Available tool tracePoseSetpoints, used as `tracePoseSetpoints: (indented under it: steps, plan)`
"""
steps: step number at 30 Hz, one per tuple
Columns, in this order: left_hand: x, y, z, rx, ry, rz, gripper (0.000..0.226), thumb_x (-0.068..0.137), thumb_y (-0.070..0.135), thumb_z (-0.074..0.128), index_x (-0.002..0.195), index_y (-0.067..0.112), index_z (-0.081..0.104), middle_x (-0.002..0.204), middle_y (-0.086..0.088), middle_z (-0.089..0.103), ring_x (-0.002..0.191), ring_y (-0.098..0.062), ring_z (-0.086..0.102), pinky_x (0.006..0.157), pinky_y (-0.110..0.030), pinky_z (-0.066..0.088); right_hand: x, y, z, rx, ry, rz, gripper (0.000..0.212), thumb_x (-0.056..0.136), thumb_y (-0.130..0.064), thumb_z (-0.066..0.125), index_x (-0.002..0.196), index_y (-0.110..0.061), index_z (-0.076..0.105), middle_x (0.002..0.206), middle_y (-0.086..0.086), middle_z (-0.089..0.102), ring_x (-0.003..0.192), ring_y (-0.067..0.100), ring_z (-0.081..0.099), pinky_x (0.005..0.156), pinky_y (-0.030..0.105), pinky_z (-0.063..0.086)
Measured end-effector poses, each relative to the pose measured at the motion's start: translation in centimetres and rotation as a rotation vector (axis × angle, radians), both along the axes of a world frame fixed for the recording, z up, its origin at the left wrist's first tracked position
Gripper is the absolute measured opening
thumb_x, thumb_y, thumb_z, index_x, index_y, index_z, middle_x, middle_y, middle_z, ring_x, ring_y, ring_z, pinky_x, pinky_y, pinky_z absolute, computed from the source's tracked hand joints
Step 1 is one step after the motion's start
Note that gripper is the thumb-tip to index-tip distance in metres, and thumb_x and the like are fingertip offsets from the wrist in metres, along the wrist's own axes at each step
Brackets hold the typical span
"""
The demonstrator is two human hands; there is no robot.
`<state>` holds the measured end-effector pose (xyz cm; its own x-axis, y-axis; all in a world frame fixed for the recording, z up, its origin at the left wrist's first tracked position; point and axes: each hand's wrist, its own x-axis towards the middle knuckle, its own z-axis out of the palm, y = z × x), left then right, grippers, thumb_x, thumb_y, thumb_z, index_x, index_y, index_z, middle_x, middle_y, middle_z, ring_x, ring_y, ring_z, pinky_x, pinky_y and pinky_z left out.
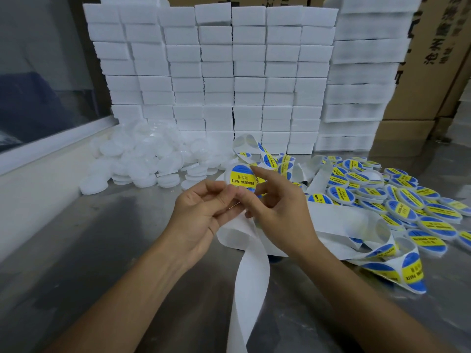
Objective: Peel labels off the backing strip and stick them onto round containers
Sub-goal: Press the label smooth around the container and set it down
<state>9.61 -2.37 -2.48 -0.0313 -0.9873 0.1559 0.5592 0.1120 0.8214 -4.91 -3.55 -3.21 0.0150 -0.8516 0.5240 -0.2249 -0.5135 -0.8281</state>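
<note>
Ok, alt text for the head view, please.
Both hands hold a round white container bearing a blue-and-yellow label above a steel table: left hand, right hand. Unlabelled containers lie left, labelled ones right, white backing strip trailing below.

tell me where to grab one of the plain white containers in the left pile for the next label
Take a loose one at the near edge of the unlabelled container pile, such as the flat disc lying alone at the front left. Pinch it across its rim with thumb and fingers, coming from above and the near side. It lies flat with its edge exposed, and nothing rests on it.
</note>
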Motion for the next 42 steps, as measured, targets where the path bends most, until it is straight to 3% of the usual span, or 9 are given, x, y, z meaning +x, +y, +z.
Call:
tracePoseSetpoints:
  steps: [6,10,16,22,28,32,36,40,42]
  plan:
    - [0.1,0.1,0.0,0.046,-0.020,-0.060,0.027,0.067,0.010,0.069,0.091,-0.001,0.061,0.096,-0.022,0.074,0.089,-0.033,0.073,0.070,-0.032,0.060,-0.7,-0.3,0.7,0.025,-0.152,0.002,0.006,0.093,-0.018,0.066,0.092,-0.012,0.067,0.057,0.004,0.068,0.044,0.014,0.061,0.051,0.022,0.047]
    - [-0.1,0.2,-0.1,0.037,-0.030,-0.085,0.036,0.072,0.010,0.068,0.106,0.000,0.067,0.101,-0.020,0.074,0.091,-0.032,0.073,0.071,-0.031,0.059,-0.7,-0.4,0.5,0.021,-0.112,-0.039,0.012,0.094,-0.024,0.065,0.091,-0.012,0.068,0.063,0.005,0.071,0.045,0.016,0.061,0.051,0.028,0.051]
    - [0.0,0.4,0.0,-0.078,-0.084,-0.085,0.028,0.068,0.023,0.072,0.094,0.015,0.079,0.103,-0.012,0.075,0.095,-0.025,0.073,0.075,-0.030,0.058,0.0,0.2,0.2,0.094,-0.044,-0.049,0.048,0.063,-0.068,0.071,0.090,-0.028,0.064,0.068,0.006,0.068,0.065,0.028,0.067,0.066,0.043,0.057]
    - [-0.2,0.5,0.1,-0.093,-0.101,-0.124,0.025,0.074,0.018,0.067,0.096,0.014,0.079,0.104,-0.011,0.075,0.095,-0.025,0.073,0.075,-0.031,0.059,-0.2,-0.2,0.4,0.060,-0.109,-0.104,0.033,0.086,-0.040,0.071,0.073,-0.012,0.061,0.058,0.004,0.067,0.049,0.016,0.062,0.052,0.030,0.050]
    - [-0.2,0.8,0.2,-0.126,-0.179,-0.130,0.028,0.074,0.020,0.067,0.099,0.017,0.078,0.105,-0.011,0.075,0.096,-0.024,0.072,0.074,-0.030,0.058,-0.4,0.3,0.5,0.084,-0.033,-0.199,0.062,0.062,-0.072,0.071,0.066,-0.011,0.060,0.059,0.007,0.066,0.060,0.026,0.066,0.059,0.041,0.057]
    - [0.1,0.6,0.2,-0.137,-0.217,-0.122,0.033,0.073,0.019,0.069,0.105,0.009,0.074,0.105,-0.013,0.074,0.095,-0.026,0.072,0.074,-0.031,0.058,-0.7,0.1,0.8,0.087,-0.090,-0.186,0.053,0.078,-0.055,0.073,0.060,-0.011,0.052,0.057,0.011,0.065,0.053,0.026,0.065,0.053,0.037,0.053]
    - [0.5,0.3,0.3,-0.117,-0.213,-0.076,0.026,0.074,0.019,0.068,0.098,0.014,0.078,0.101,-0.013,0.075,0.092,-0.024,0.073,0.073,-0.031,0.058,-0.8,0.1,1.0,0.068,-0.143,-0.078,0.037,0.087,-0.036,0.072,0.073,-0.005,0.057,0.057,0.008,0.068,0.048,0.015,0.064,0.052,0.026,0.049]
    - [0.7,0.0,0.3,-0.068,-0.183,0.021,0.019,0.074,0.015,0.067,0.088,0.014,0.080,0.094,-0.013,0.076,0.084,-0.024,0.073,0.067,-0.033,0.059,-0.5,0.4,0.9,0.027,-0.046,0.039,0.029,0.083,-0.028,0.077,0.107,-0.019,0.063,0.062,0.007,0.067,0.055,0.019,0.065,0.059,0.030,0.055]
    - [0.7,0.0,0.3,-0.067,-0.216,0.060,0.018,0.075,0.015,0.067,0.088,0.013,0.080,0.094,-0.014,0.075,0.084,-0.023,0.072,0.066,-0.033,0.058,-0.1,0.6,0.8,-0.009,0.043,0.050,0.030,0.079,-0.028,0.081,0.106,-0.024,0.066,0.069,0.001,0.067,0.056,0.020,0.062,0.058,0.033,0.055]
